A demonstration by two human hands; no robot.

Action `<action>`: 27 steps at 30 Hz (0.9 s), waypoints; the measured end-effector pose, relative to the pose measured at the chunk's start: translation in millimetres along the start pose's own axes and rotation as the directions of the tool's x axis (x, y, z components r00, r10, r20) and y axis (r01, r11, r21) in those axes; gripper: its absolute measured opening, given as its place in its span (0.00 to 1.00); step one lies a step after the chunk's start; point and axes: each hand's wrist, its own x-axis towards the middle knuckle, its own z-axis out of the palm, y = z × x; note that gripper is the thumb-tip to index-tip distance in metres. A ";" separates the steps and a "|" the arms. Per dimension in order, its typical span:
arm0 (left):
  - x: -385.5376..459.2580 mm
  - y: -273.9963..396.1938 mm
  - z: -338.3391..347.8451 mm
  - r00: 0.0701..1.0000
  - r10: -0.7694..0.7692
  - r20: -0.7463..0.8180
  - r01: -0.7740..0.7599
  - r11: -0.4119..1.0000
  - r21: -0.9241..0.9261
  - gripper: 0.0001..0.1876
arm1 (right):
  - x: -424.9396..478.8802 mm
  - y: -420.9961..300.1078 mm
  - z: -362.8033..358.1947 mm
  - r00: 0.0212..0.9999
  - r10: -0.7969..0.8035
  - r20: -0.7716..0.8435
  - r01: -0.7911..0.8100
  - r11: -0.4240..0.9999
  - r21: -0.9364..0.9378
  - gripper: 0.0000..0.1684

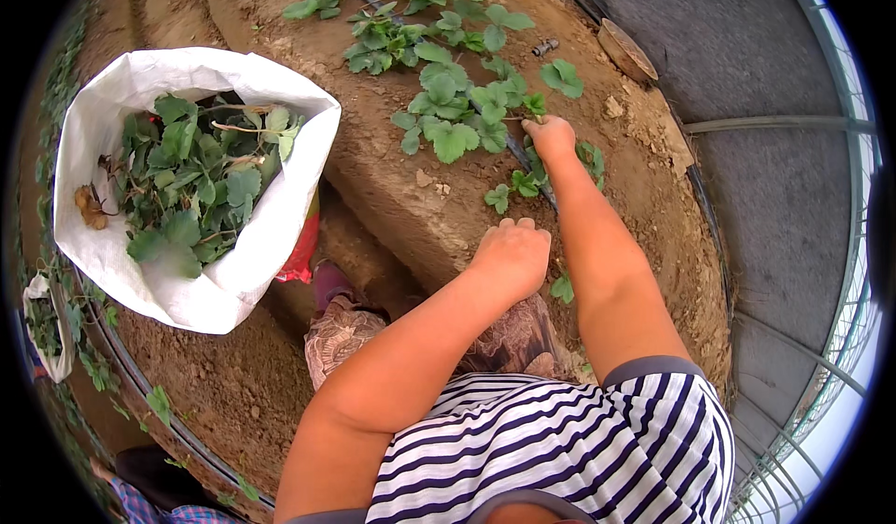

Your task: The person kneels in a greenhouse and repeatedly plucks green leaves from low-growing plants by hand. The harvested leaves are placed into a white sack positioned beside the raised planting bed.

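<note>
My right hand (553, 137) reaches over the raised soil bed, its thumb and fingers pinched on a thin strawberry runner (518, 118). Small, bright young leaves (535, 103) stand just above the fingertips. Left of this hand spreads a leafy strawberry plant (450, 139). Closer to my body, my left hand (514, 256) is curled into a fist above the bed's edge. Nothing sticks out of that fist, though its palm side is hidden. Small strawberry leaves (498, 198) grow between the two hands.
A white woven sack (210, 314), full of cut strawberry leaves (182, 146), stands at the left. Black drip tape (518, 151) runs along the bed. A grey sheet wall (777, 223) borders the right. Another person's plaid sleeve (140, 503) and a second sack (61, 356) appear lower left.
</note>
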 end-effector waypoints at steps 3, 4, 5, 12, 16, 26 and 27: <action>-2.2 0.7 -3.4 1.000 -0.003 0.012 0.003 1.000 0.003 0.14 | 2.7 2.6 -0.4 1.000 -0.008 -0.001 0.008 0.999 -0.040 0.19; -2.4 0.6 -3.4 1.000 -0.003 0.010 0.003 1.000 0.000 0.14 | 8.2 6.5 0.1 1.000 -0.006 0.003 0.006 0.998 -0.069 0.20; -2.6 0.6 -3.4 1.000 -0.003 0.007 0.003 1.000 -0.003 0.14 | 12.1 9.7 0.8 1.000 -0.004 0.007 0.004 0.995 -0.097 0.20; -7.0 -4.3 -5.8 0.999 -0.032 0.020 0.032 0.999 0.017 0.14 | 9.8 -5.2 -14.4 0.985 -0.126 0.119 0.162 0.915 -0.369 0.22; -6.8 -2.7 -6.2 0.998 -0.039 0.050 0.038 0.999 0.026 0.14 | 14.0 -3.6 -20.4 0.974 -0.141 0.177 0.198 0.910 -0.364 0.22; -4.1 -2.3 -3.8 0.998 -0.007 0.054 0.007 1.000 0.002 0.13 | 17.4 31.2 -53.7 0.987 -0.057 0.148 0.052 0.998 0.038 0.18; -2.7 -0.5 -4.1 0.998 -0.007 0.057 0.007 1.000 0.000 0.13 | 11.1 28.3 -53.0 0.987 -0.048 0.156 0.018 0.982 0.187 0.17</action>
